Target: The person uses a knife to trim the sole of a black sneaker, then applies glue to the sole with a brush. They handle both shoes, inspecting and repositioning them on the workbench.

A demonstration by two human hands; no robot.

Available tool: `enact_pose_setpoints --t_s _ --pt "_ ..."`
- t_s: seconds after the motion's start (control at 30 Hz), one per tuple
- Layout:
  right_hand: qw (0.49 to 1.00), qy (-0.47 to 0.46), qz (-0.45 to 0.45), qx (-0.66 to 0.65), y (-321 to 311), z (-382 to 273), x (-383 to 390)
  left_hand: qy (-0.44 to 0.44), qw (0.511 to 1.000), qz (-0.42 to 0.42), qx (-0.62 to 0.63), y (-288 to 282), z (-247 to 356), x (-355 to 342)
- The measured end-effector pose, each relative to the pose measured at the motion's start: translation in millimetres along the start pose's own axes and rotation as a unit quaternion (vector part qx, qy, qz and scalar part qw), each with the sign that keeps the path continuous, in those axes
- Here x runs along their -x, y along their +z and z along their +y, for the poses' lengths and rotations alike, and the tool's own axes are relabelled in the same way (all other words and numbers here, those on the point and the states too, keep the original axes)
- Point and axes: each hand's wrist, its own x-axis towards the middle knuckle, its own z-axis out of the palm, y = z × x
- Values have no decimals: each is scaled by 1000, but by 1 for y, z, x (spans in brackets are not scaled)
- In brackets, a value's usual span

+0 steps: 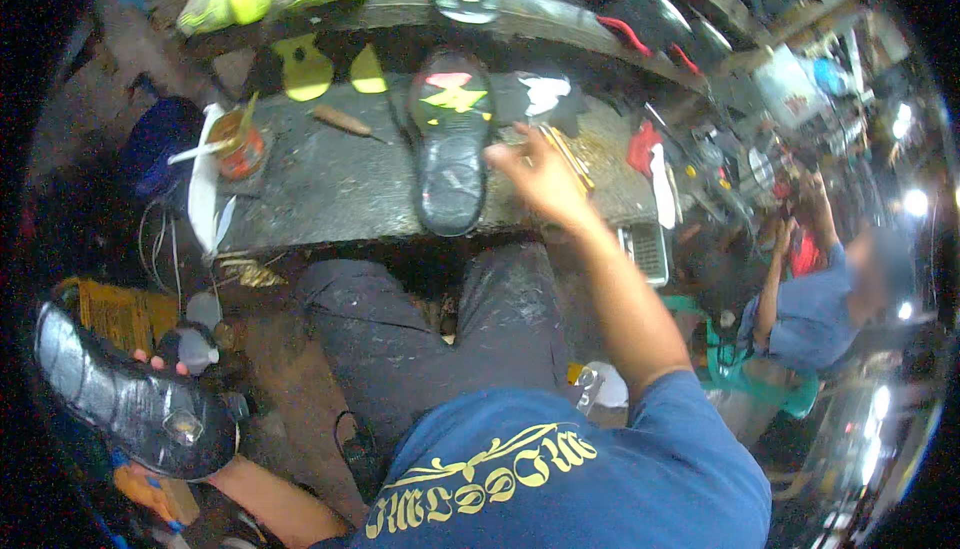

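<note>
At the lower left, my left hand (pixel 158 362) grips a glossy black shoe sole (pixel 130 394) with ridges across it. Its fingertips show over the far edge while the sole covers most of the hand. On the bench in front of me lies another black sole (pixel 452 174), with pink and yellow-green patches on its far half. My right hand (pixel 535 171) is at the right edge of that sole, thumb and forefinger apart, slightly blurred. I cannot tell whether it touches the sole. A wooden-handled awl-like tool (pixel 343 122) rests to the left.
The worn bench (pixel 330 194) has yellow cut pieces (pixel 305 69) along its far side. An orange tub (pixel 238 149) with a brush or stick stands at the left. White-and-black scraps (pixel 545 97) lie at the right. Another person (pixel 825 299) sits farther right, near a green stool (pixel 765 379).
</note>
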Motion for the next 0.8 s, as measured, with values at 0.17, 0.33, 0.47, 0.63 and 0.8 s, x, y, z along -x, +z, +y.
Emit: enact_pose_setpoints --t_s 0.17,0.33,0.47,0.63,0.8 --pt "987 20 90 -133 77 -7 -19 -46 999 -15 -3 21 -16 -13" --pt "978 45 -10 -204 62 -33 -35 -12 999 14 -32 50 -45 -19" --pt "986 -22 142 -81 10 17 -56 -69 995 8 -78 67 -48 -23" --pt "914 -129 235 305 -38 75 -160 -163 983 70 -40 60 -40 -8" --pt "904 75 -49 418 -41 88 -259 -90 991 91 -41 35 -66 2"
